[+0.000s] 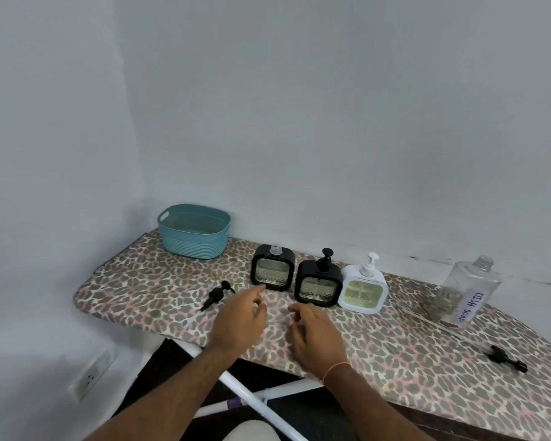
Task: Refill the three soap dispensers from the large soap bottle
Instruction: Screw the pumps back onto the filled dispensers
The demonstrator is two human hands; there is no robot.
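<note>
Three square soap dispensers stand in a row on the leopard-print board (395, 354). The left black dispenser (272, 271) has a bare open neck; its black pump (216, 296) lies on the board to its left. The middle black dispenser (318, 287) and the white dispenser (363, 289) carry their pumps. A large clear bottle (469, 291) labelled DISH SOAP stands uncapped at the right, its black pump (506, 361) lying nearer me. My left hand (240, 319) and right hand (315, 334) hover in front of the dispensers, fingers loosely curled, holding nothing.
A teal plastic basket (194, 231) sits at the board's far left corner against the wall. White metal legs (252, 394) cross under the board's near edge. A wall socket (89, 378) is low on the left wall.
</note>
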